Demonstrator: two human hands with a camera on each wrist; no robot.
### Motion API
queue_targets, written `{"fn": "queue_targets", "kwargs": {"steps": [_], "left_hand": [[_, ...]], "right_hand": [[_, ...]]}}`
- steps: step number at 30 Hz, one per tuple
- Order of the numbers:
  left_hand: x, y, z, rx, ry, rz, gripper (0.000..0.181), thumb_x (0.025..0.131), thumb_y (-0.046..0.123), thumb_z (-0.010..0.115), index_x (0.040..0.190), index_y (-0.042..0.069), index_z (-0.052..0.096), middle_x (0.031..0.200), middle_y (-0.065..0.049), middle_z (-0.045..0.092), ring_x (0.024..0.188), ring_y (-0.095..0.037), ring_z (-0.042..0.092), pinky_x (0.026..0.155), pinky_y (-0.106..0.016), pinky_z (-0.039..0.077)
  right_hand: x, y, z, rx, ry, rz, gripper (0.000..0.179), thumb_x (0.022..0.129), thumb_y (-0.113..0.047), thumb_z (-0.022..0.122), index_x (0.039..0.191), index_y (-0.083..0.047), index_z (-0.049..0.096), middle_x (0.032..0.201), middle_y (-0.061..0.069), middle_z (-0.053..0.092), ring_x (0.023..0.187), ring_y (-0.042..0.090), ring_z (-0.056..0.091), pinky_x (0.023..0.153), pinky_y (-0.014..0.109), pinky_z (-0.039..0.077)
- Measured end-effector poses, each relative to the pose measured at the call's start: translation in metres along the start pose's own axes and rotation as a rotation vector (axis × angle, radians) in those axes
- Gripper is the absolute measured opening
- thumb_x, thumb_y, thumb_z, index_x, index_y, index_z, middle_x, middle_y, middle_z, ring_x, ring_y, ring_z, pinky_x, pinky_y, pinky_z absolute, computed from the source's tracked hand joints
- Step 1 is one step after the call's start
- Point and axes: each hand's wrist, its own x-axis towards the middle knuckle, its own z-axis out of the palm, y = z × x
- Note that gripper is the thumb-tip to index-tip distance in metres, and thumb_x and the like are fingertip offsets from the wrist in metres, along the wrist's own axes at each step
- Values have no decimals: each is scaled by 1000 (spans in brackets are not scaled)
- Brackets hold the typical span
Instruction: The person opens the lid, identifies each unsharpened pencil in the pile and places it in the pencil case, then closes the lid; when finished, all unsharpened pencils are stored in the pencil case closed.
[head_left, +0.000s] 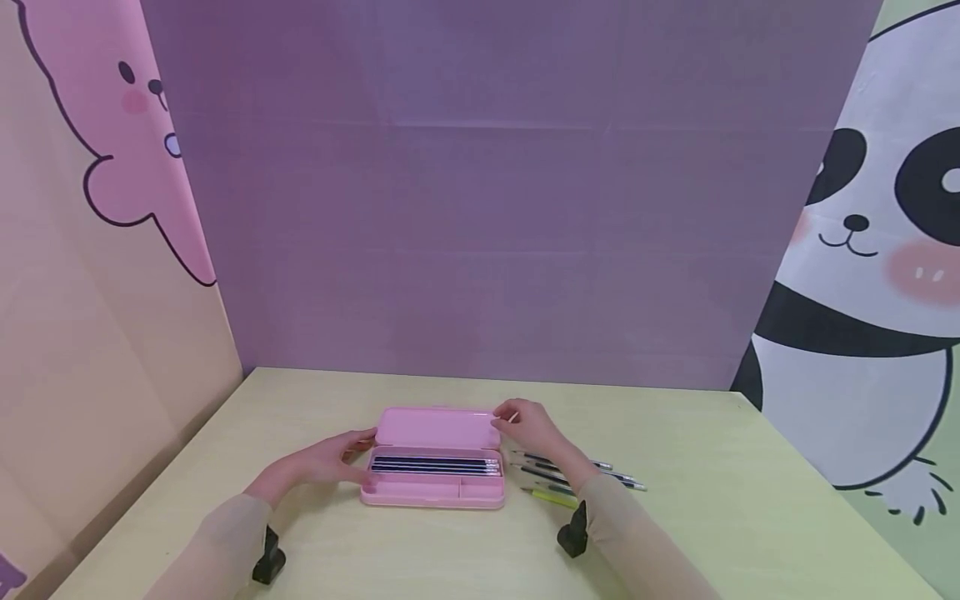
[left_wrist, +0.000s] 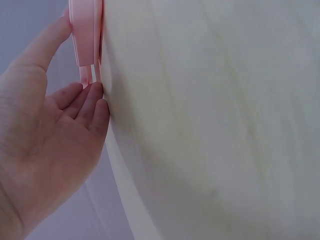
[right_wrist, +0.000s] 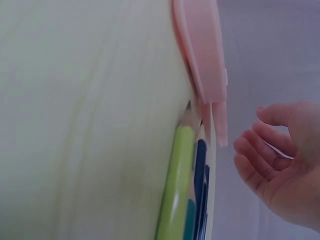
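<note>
A pink pencil case (head_left: 432, 500) lies on the table with its lid (head_left: 437, 427) folded back, away from the person. Several dark striped pencils (head_left: 437, 466) lie side by side in its far compartment. At the left end, my left hand (head_left: 327, 458) touches the case, the thumb at the near box (left_wrist: 84, 35) and the relaxed fingers by the lid's edge. My right hand (head_left: 529, 423) hovers at the lid's right end, its fingers loosely bent with nothing between them. In the right wrist view, a gap shows between that hand (right_wrist: 280, 155) and the case (right_wrist: 202, 50).
Right of the case, under my right forearm, lie several loose dark pencils (head_left: 542, 474) and a thicker yellow-green pencil (head_left: 553, 498). The pale wooden table (head_left: 330, 550) ends at a purple backdrop (head_left: 480, 250). Cartoon-printed walls stand at both sides.
</note>
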Motion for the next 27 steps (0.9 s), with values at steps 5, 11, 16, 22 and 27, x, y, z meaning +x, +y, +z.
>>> {"fn": "queue_targets", "kwargs": {"steps": [5,11,16,22,27], "left_hand": [[0,-1,0,-28,-14,5,94,76,37,77,148,5,25,149,-18,34,136,-38,31,112,-54,28],[1,-3,1,-20,5,-12,94,74,38,78,148,9,27,149,-16,35,137,-37,31,112,-54,27],[1,-2,1,-15,11,-16,93,74,37,78,148,9,28,148,-16,36,135,-37,32,111,-54,28],[0,0,0,-25,8,3,96,75,33,78,148,2,23,146,-19,37,134,-40,33,112,-53,27],[-1,1,0,-25,11,-2,102,75,33,78,149,-1,16,145,-19,37,134,-39,33,113,-53,26]], "right_hand": [[3,3,2,-9,11,30,18,87,-14,65,101,-2,67,89,6,66,81,18,60,74,31,53],[6,3,3,-16,-33,74,32,88,-16,64,114,4,61,101,14,67,93,26,62,81,38,54],[7,1,6,-22,-101,129,45,91,-22,61,127,3,53,115,17,62,105,30,60,88,42,53],[9,1,8,7,-72,109,50,91,-22,61,133,3,48,122,19,59,107,32,60,87,41,54],[7,-2,8,83,-46,86,52,91,-17,61,136,2,44,129,19,55,107,32,61,85,39,55]]}}
